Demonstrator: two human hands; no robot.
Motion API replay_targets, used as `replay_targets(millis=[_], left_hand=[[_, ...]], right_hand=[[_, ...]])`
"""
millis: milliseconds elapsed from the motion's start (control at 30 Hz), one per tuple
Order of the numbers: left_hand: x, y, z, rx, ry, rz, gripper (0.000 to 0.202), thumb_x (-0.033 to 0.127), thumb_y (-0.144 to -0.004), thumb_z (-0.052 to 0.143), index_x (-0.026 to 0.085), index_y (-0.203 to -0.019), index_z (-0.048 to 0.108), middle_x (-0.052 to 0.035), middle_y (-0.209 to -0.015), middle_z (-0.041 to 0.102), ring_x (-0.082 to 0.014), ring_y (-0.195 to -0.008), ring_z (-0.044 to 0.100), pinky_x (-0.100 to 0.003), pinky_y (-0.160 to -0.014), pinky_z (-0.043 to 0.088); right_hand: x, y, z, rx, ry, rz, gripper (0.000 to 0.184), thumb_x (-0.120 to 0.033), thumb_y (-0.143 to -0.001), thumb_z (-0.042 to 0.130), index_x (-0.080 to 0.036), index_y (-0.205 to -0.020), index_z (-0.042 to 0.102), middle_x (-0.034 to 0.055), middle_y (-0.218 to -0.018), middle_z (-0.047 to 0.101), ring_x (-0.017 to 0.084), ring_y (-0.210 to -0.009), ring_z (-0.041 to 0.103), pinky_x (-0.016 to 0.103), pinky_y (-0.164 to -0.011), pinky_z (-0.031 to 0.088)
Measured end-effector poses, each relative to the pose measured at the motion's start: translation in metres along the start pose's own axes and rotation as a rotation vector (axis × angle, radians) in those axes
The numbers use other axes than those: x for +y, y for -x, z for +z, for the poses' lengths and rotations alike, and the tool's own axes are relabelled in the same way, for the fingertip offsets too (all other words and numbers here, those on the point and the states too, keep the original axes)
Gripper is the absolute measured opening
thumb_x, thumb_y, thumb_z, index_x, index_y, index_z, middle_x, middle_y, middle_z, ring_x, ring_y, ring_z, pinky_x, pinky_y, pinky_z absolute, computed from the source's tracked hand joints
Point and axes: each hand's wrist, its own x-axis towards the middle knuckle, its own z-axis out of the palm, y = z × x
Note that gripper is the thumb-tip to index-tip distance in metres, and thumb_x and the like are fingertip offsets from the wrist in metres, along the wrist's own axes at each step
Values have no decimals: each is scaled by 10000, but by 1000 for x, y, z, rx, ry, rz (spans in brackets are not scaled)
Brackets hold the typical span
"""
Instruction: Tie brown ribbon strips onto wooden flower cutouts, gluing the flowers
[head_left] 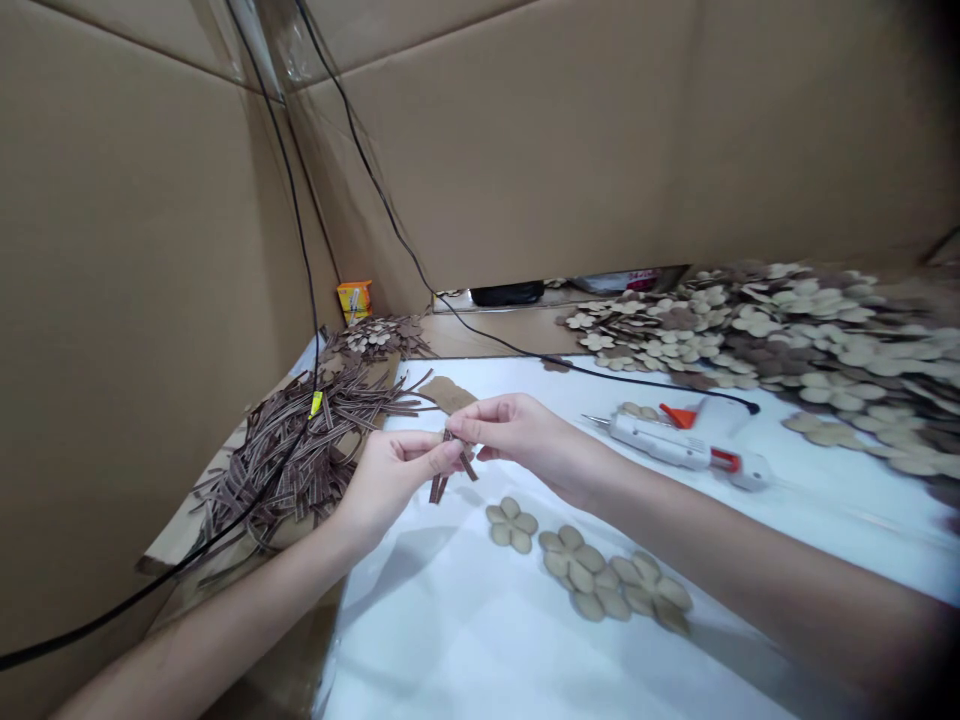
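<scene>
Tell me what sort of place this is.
Probably a small craft or assembly workstation, walled with cardboard: there's a big heap of flower-shaped pieces, a pile of brown strips, and a white-and-red handheld tool lying ready.

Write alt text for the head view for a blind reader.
A person's left hand and right hand pinch brown ribbon above a white surface. Several flower-shaped pieces lie nearer the viewer; a ribbon heap sits at left, a flower pile and a pointed white tool at right.
</scene>
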Motion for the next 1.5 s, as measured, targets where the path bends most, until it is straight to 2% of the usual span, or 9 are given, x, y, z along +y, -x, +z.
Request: replay_targets(millis=[200, 300, 433, 567, 800, 1000, 1167, 1333, 1500], left_hand=[[0, 0, 2, 22, 17, -14, 289, 377, -757, 619, 105, -717, 707, -66, -670, 651, -126, -566, 527, -213, -474, 391], [2, 1, 2, 27, 14, -32, 295, 382, -763, 612, 104, -725, 706, -71, -677, 664, -130, -565, 542, -204, -455, 384], [4, 1, 2, 24, 16, -29, 266, 358, -771, 610, 113, -728, 704, -68, -711, 683, -127, -600, 569, -191, -483, 395], [3, 2, 1, 8, 16, -24, 277, 380, -762, 616, 120, -717, 701, -64, -692, 681, -121, -564, 557, -194, -462, 383], [2, 3, 4, -8, -4, -12, 286, 393, -745, 626, 122, -687, 697, -63, -683, 669, -115, -533, 524, -206, -461, 391], [3, 2, 5, 36, -21, -44, 275, 392, -713, 656, 121, -689, 698, -39, -627, 635, -104, -507, 504, -197, -438, 378], [0, 2, 3, 46, -54, -46, 285, 387, -738, 637, 111, -722, 707, -49, -649, 652, -101, -518, 505, -195, -454, 376], [-2, 2, 4, 50, -53, -64, 268, 383, -719, 656, 119, -698, 699, -48, -657, 673, -99, -485, 511, -198, -423, 356], [0, 2, 5, 61, -25, -89, 237, 363, -709, 669, 128, -709, 695, -55, -693, 699, -114, -509, 557, -199, -427, 375]], right_hand=[[6, -1, 5, 4, -51, -43, 323, -452, -727, 636, -130, -697, 639, 12, -633, 608, 97, -591, 489, 257, -608, 337], [6, -1, 7, 26, -120, -43, 325, -456, -700, 661, -133, -700, 633, 15, -635, 617, 109, -591, 522, 266, -625, 377], [-1, 0, 2, -22, -77, -13, 345, -473, -741, 615, -131, -758, 658, 28, -679, 632, 134, -668, 570, 281, -680, 413], [-9, 0, -4, -68, 35, -70, 317, -444, -681, 683, -129, -707, 652, 10, -630, 627, 129, -636, 559, 273, -657, 412], [-12, 1, -6, -148, 8, -53, 250, -373, -696, 678, -126, -679, 643, 15, -614, 632, 126, -602, 559, 274, -630, 411], [-6, 0, -6, -91, -1, -48, 229, -357, -707, 669, -129, -709, 641, -14, -582, 587, 99, -588, 521, 243, -606, 375], [-4, 0, -5, -121, -22, -57, 241, -376, -739, 632, -135, -728, 639, -1, -612, 599, 111, -617, 530, 257, -632, 369], [-5, 1, -5, -92, -12, -9, 268, -403, -724, 640, -136, -710, 638, 2, -606, 611, 112, -617, 539, 257, -637, 364], [-6, 1, -3, -62, 2, -42, 278, -418, -699, 660, -143, -739, 646, -2, -594, 636, 113, -592, 566, 246, -603, 375]])
